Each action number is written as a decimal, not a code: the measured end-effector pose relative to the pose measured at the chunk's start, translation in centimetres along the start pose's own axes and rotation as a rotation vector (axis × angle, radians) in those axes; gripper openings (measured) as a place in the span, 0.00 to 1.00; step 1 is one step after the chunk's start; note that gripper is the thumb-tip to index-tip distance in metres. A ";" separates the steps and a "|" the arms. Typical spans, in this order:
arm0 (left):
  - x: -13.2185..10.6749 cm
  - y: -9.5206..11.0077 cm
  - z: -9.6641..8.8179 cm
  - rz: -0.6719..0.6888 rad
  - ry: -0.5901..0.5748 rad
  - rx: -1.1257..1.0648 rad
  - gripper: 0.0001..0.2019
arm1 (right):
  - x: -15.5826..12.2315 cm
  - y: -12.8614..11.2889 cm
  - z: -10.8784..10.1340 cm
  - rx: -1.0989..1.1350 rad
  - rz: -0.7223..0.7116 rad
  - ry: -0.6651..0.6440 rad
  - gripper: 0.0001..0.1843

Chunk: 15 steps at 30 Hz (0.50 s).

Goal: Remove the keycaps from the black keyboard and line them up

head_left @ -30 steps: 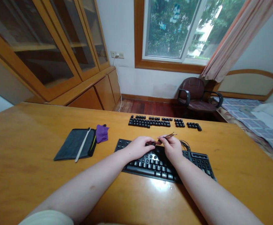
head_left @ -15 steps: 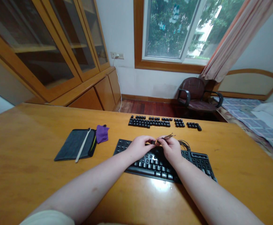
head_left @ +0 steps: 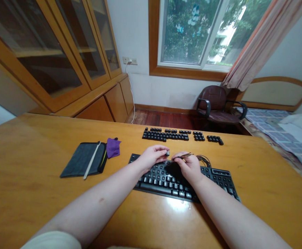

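A black keyboard (head_left: pixel 163 183) lies on the desk under both hands. Many of its upper keys are off, while keycaps still sit along its lower rows. Above its upper edge, my left hand (head_left: pixel 154 157) pinches a small dark keycap (head_left: pixel 167 153) between thumb and fingertips. Just to the right, my right hand (head_left: pixel 188 166) is closed around a thin brownish tool (head_left: pixel 185 156), perhaps a keycap puller or tweezers; the fingers hide part of it. Beyond the hands, loose black keycaps (head_left: pixel 163 135) stand in rows near the far edge of the desk.
On the left lie a dark grey zip pouch (head_left: pixel 75 159), a pale stick-like brush (head_left: pixel 91 162) across it, and a purple cloth (head_left: pixel 113 148). A coiled black cable (head_left: pixel 204 160) sits behind the keyboard. Past the desk stand a chair (head_left: pixel 214 103) and a glass-door cabinet (head_left: pixel 70 62).
My hands have moved apart from each other. My left hand has shifted slightly left with the keycap, now separate from the tool in my right hand.
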<state>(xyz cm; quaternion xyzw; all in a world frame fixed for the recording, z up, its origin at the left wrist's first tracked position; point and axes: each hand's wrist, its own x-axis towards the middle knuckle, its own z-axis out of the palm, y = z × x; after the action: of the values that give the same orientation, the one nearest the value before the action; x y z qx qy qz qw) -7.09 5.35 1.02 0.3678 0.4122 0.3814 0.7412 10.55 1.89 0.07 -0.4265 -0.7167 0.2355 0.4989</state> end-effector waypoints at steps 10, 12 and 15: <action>0.7 -0.2 -0.7 0.132 0.076 0.078 0.14 | -0.4 0.9 0.4 0.039 0.136 0.166 0.12; 1.0 0.7 -1.0 0.199 0.122 0.243 0.13 | -0.4 0.8 0.4 0.040 0.132 0.174 0.11; 2.0 3.1 -1.0 0.364 0.145 0.547 0.11 | -0.4 1.0 0.4 0.055 0.128 0.201 0.11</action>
<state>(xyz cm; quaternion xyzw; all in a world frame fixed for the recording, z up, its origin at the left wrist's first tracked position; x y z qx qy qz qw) -8.07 8.66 2.68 0.5928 0.4784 0.4080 0.5033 10.60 2.06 -1.06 -0.4789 -0.6277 0.2428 0.5636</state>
